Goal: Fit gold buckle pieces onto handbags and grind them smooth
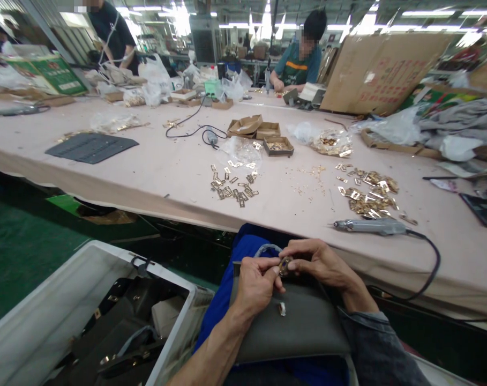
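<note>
On my lap lies a dark grey-green, leather-like bag point(299, 335), over blue cloth point(245, 244). At its far edge, my left hand point(254, 283) pinches a small gold-coloured metal fitting point(284, 265) between thumb and forefinger. My right hand point(317, 261) grips the same fitting from the other side, thumb and fingers closed on it. The fingers cover part of the fitting, so I cannot tell if it is fixed to the bag. A small white and brown scrap point(282, 309) rests on the bag's surface, just below the hands.
An electric screwdriver point(369, 226) lies at the table's near edge, its cable trailing right. Gold metal plates point(372, 195) and duller plates point(231, 187) are heaped on the table point(179, 187). A white crate point(187, 316) of dark bags stands left. A co-worker point(299, 59) sits opposite.
</note>
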`<action>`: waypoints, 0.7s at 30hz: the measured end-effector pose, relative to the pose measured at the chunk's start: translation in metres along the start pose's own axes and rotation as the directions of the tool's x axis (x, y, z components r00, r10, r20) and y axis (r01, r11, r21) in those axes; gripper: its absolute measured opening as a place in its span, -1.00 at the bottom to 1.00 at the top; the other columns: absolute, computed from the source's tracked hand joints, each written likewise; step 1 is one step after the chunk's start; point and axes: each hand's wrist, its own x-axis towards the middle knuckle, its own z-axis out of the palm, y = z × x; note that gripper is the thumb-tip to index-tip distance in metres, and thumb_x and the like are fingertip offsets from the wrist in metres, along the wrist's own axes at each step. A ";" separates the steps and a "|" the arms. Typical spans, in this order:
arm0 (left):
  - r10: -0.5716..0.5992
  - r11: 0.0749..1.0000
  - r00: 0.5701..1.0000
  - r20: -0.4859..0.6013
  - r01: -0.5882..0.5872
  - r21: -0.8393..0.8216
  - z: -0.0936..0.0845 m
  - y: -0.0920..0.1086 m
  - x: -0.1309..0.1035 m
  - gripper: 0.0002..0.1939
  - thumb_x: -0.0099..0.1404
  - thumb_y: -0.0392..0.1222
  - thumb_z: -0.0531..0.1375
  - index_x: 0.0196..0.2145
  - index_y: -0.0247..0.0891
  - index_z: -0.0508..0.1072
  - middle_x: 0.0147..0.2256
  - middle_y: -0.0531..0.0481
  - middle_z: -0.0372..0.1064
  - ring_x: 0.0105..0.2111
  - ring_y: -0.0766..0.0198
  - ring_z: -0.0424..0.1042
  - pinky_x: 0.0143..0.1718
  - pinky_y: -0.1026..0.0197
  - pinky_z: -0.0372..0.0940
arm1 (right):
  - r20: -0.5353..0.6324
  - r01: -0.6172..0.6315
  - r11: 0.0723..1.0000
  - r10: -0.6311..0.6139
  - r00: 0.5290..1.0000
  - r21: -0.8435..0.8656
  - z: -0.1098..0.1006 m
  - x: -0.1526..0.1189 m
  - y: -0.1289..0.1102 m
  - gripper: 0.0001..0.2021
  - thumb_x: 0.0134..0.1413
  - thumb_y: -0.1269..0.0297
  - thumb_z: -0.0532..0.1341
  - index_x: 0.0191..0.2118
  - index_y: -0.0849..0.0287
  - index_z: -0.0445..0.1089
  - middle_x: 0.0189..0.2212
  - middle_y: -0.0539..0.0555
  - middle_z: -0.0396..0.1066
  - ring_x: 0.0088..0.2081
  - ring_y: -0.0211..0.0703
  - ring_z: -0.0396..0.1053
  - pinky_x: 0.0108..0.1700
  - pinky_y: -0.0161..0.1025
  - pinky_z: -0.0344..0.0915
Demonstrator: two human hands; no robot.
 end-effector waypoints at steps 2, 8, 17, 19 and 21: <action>-0.005 1.000 1.000 0.004 0.005 -0.015 0.000 0.000 0.000 -0.68 0.23 -0.18 0.29 -0.17 -0.48 0.68 -0.62 -0.01 0.38 -0.67 0.33 0.36 -0.57 0.30 0.38 | 0.015 0.008 0.999 -0.008 1.000 -0.040 -0.002 0.003 -0.002 -0.72 0.14 0.13 0.40 -0.10 0.18 0.61 -0.33 0.06 0.46 -0.33 -0.19 0.43 -0.27 -0.27 0.36; 0.007 1.000 1.000 0.013 -0.007 -0.007 -0.001 0.000 0.001 -0.67 0.24 -0.15 0.29 -0.15 -0.45 0.68 -0.63 0.01 0.35 -0.68 0.34 0.33 -0.56 0.28 0.40 | -0.031 0.025 0.975 -0.032 0.999 -0.220 -0.001 0.005 -0.002 -0.74 0.17 0.13 0.37 -0.10 0.14 0.63 -0.35 0.07 0.47 -0.33 -0.18 0.43 -0.29 -0.28 0.33; 0.039 0.999 0.997 0.062 -0.041 0.031 -0.001 -0.004 -0.001 -0.71 0.27 -0.14 0.28 -0.20 -0.41 0.69 -0.63 0.02 0.33 -0.67 0.36 0.30 -0.56 0.29 0.38 | 0.084 0.021 0.941 0.008 0.996 -0.338 -0.008 0.005 -0.018 -0.85 0.15 0.24 0.35 -0.20 0.12 0.65 -0.38 0.05 0.56 -0.35 -0.15 0.47 -0.31 -0.31 0.34; 0.047 0.999 0.997 0.065 -0.049 0.020 -0.001 -0.006 -0.001 -0.71 0.27 -0.15 0.28 -0.19 -0.41 0.69 -0.64 0.03 0.32 -0.68 0.37 0.28 -0.57 0.30 0.38 | 0.108 0.003 0.945 0.035 0.994 -0.328 -0.009 0.008 -0.022 -0.85 0.14 0.26 0.34 -0.19 0.11 0.65 -0.36 0.05 0.58 -0.33 -0.13 0.50 -0.30 -0.30 0.36; 0.051 0.999 0.996 0.067 -0.051 -0.002 -0.002 -0.008 -0.001 -0.72 0.27 -0.16 0.28 -0.18 -0.41 0.69 -0.64 0.03 0.32 -0.68 0.38 0.26 -0.57 0.30 0.38 | 0.140 -0.010 0.951 0.055 0.989 -0.308 -0.009 0.011 -0.026 -0.84 0.14 0.27 0.33 -0.20 0.11 0.65 -0.35 0.07 0.59 -0.32 -0.10 0.52 -0.29 -0.29 0.39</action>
